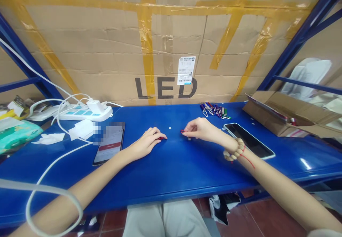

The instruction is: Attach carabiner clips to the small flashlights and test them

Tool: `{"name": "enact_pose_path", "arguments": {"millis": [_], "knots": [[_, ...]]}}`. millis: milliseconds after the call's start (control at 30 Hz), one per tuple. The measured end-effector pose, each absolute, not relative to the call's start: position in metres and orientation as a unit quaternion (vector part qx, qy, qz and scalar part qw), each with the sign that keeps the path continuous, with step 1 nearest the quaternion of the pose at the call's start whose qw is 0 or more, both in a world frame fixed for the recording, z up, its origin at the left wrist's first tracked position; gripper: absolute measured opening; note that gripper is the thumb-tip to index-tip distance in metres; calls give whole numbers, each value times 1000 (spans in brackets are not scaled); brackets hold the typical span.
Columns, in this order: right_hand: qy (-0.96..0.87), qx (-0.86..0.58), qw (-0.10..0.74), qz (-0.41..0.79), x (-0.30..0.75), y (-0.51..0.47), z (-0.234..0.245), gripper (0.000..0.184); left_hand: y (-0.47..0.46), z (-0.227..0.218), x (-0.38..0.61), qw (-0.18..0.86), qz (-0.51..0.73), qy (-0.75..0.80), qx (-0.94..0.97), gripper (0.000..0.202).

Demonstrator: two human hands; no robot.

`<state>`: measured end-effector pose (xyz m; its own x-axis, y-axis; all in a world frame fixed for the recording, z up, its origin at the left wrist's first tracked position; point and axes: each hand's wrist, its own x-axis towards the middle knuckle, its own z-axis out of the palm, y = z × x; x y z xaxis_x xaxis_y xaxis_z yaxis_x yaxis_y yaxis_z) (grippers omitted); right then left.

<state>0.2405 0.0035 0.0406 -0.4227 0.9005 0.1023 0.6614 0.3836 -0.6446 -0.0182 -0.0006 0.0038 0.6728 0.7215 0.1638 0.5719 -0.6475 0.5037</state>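
My left hand (148, 142) rests low over the blue tabletop, its fingers closed round a small red piece (161, 138) that is mostly hidden. To the right of it, and apart from it, my right hand (199, 128) pinches another small red piece (182, 131) between thumb and fingertips, with something metallic just under the fingers. The exact kind of both pieces cannot be made out. Behind my right hand lies a pile of small coloured metal tubes with carabiner clips (215, 110), in blue, red, purple, silver and green.
A phone with a lit screen (109, 146) lies beside my left forearm. A dark-screened phone (249, 140) is partly under my right wrist. At left stands a power strip (84, 113) with looping white cables. An open cardboard box (278, 117) sits at right, before a large taped carton (112, 51).
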Motion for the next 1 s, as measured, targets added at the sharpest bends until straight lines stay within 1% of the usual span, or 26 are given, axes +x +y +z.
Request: {"name": "enact_pose_path", "arguments": {"millis": [67,200,300,367,467,567,667,833,933,1000], "knots": [[-783,-467,273,308,226,9,47,21,0,3,-18,196,172,368,892,34],[-688,-432,357,460,201,12,48,29,-1,3,-17,178,182,387,886,33],[-618,-395,397,553,187,7,40,34,-7,7,-13,180,254,416,854,32],[-610,-367,410,570,181,2,34,35,-12,11,-10,227,311,420,822,31],[-633,-347,433,539,178,-4,28,34,-17,16,-6,365,367,401,756,32],[-654,-366,442,493,180,-6,25,36,-21,19,-3,475,379,389,692,36],[-671,-381,438,462,184,-4,21,36,-23,21,-3,524,378,395,653,35],[-680,-347,452,461,188,-3,16,31,-26,23,-2,604,374,376,595,36],[-722,-316,464,404,188,-5,16,24,-25,22,-2,654,357,377,551,36],[-754,-302,466,350,188,-7,18,23,-24,22,-2,657,363,394,530,34]]}}
